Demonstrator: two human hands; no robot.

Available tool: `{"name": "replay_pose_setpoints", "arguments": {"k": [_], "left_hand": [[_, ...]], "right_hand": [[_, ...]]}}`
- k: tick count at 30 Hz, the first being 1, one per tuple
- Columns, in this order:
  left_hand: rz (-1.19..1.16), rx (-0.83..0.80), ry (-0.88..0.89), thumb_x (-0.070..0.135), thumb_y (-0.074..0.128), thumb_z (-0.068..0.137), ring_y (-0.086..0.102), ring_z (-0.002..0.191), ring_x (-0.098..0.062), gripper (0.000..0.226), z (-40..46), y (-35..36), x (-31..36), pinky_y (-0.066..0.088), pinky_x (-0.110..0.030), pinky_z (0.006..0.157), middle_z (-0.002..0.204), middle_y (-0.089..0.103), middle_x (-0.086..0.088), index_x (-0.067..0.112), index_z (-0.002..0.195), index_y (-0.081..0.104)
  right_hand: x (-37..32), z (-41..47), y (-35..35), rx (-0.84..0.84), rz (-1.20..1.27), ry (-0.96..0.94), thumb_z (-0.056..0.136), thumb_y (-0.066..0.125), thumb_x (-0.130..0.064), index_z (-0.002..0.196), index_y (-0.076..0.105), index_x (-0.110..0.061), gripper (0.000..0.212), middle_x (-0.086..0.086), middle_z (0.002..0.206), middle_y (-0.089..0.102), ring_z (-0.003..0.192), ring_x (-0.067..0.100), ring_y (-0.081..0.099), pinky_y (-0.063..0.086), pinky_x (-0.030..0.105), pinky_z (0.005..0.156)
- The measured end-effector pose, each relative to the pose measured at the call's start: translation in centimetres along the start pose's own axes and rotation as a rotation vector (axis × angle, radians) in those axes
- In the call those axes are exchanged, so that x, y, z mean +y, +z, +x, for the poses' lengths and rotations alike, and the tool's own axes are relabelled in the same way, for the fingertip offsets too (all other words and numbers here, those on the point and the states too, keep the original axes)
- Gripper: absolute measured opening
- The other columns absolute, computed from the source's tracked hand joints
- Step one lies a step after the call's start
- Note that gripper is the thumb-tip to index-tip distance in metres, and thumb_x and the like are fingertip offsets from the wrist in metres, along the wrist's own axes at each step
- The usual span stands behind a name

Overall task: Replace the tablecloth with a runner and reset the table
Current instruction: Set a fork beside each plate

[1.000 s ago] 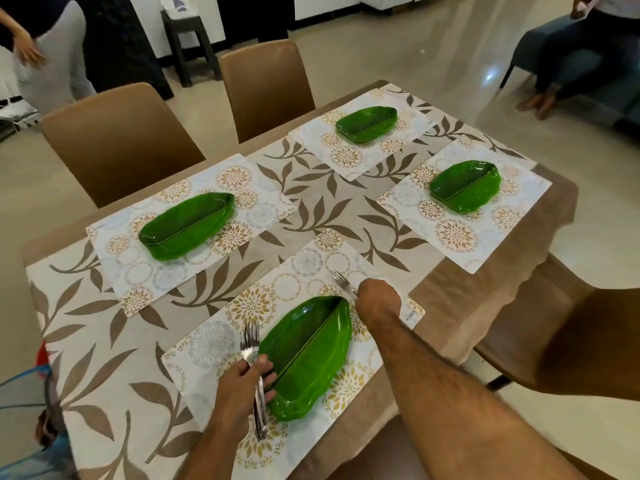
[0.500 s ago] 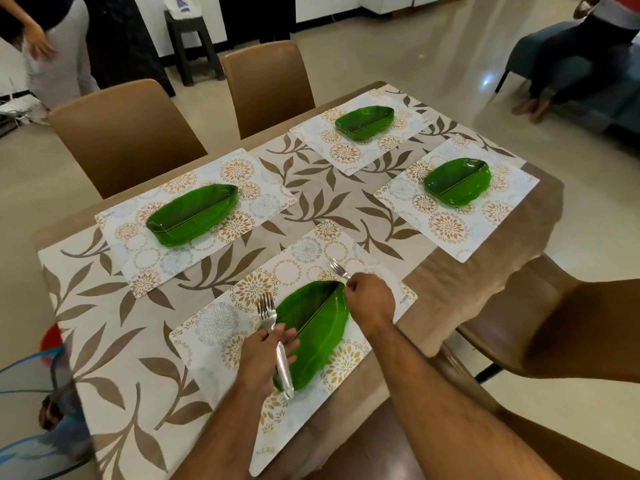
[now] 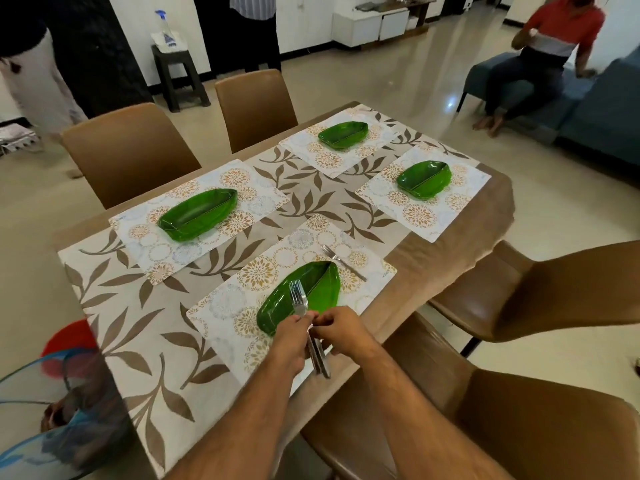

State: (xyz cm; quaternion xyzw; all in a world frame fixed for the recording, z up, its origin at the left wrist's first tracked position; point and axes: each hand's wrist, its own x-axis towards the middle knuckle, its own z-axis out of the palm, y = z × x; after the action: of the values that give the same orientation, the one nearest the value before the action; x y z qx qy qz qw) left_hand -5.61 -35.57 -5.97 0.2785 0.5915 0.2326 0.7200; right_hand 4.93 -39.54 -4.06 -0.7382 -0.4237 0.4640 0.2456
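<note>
four green plates (image 3: 300,296), four placemats (image 3: 227,311), one laid fork (image 3: 343,262), two hands (image 3: 290,337)

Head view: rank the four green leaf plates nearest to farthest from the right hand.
From the right hand:
1. Near plate, just ahead of the hand, on the closest placemat.
2. Left plate, across the runner on the left.
3. Right plate, farther along the near side.
4. Far plate, at the far end by the second chair.
</note>
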Motion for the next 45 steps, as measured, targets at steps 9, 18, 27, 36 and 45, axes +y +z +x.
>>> {"name": "replay_pose_setpoints", "arguments": {"k": [9, 18, 27, 36, 45], "left_hand": [[0.005, -0.078, 0.078, 0.017, 0.053, 0.1, 0.065, 0.075, -0.027, 0.024, -3.8, 3.6, 0.0, 0.057, -0.045, 0.074, 0.088, 0.067, -0.016, -0.003, 0.105, 0.066], [-0.105, -0.123, 0.071, 0.018, 0.049, 0.101, 0.066, 0.07, -0.027, 0.02, -7.3, 12.6, -4.3, 0.056, -0.052, 0.082, 0.074, 0.07, -0.012, 0.003, 0.102, 0.062], [-0.201, -0.051, 0.086, 0.019, 0.047, 0.102, 0.068, 0.064, -0.027, 0.02, -12.0, 22.8, -8.9, 0.058, -0.046, 0.07, 0.074, 0.07, -0.013, 0.008, 0.096, 0.062], [-0.236, 0.02, 0.159, 0.008, 0.054, 0.098, 0.069, 0.057, -0.024, 0.009, -12.2, 25.5, -9.1, 0.06, -0.043, 0.054, 0.076, 0.068, -0.013, 0.003, 0.101, 0.061], [-0.383, 0.175, 0.202, 0.005, 0.058, 0.095, 0.062, 0.067, -0.024, 0.013, -10.0, 34.2, -8.2, 0.051, -0.035, 0.06, 0.076, 0.064, -0.014, 0.007, 0.083, 0.059]], "right_hand": [[0.5, -3.5, -4.2, 0.001, 0.185, 0.055, 0.087, 0.071, -0.013, 0.074, 0.06, -0.015, 0.018, 0.001, 0.062, 0.058, 0.05, 0.009, 0.053, 0.047, 0.023, 0.049], [7.1, -7.2, -12.4, -0.119, 0.435, 0.087, 0.088, 0.069, -0.011, 0.084, 0.062, -0.013, 0.009, 0.003, 0.074, 0.066, 0.063, 0.015, 0.062, 0.055, 0.037, 0.07], [13.6, -10.3, -21.1, -0.156, 0.412, 0.058, 0.091, 0.064, -0.011, 0.083, 0.064, -0.014, 0.008, 0.003, 0.078, 0.066, 0.066, 0.014, 0.059, 0.057, 0.035, 0.07], [14.0, -10.9, -22.9, -0.016, 0.23, -0.113, 0.088, 0.07, -0.017, 0.08, 0.064, -0.012, 0.012, 0.008, 0.077, 0.067, 0.069, 0.02, 0.062, 0.058, 0.047, 0.077], [15.8, -7.7, -30.3, 0.028, -0.027, -0.238, 0.082, 0.075, -0.027, 0.078, 0.069, -0.026, 0.007, -0.005, 0.08, 0.072, 0.077, 0.011, 0.069, 0.058, 0.034, 0.079]]}}
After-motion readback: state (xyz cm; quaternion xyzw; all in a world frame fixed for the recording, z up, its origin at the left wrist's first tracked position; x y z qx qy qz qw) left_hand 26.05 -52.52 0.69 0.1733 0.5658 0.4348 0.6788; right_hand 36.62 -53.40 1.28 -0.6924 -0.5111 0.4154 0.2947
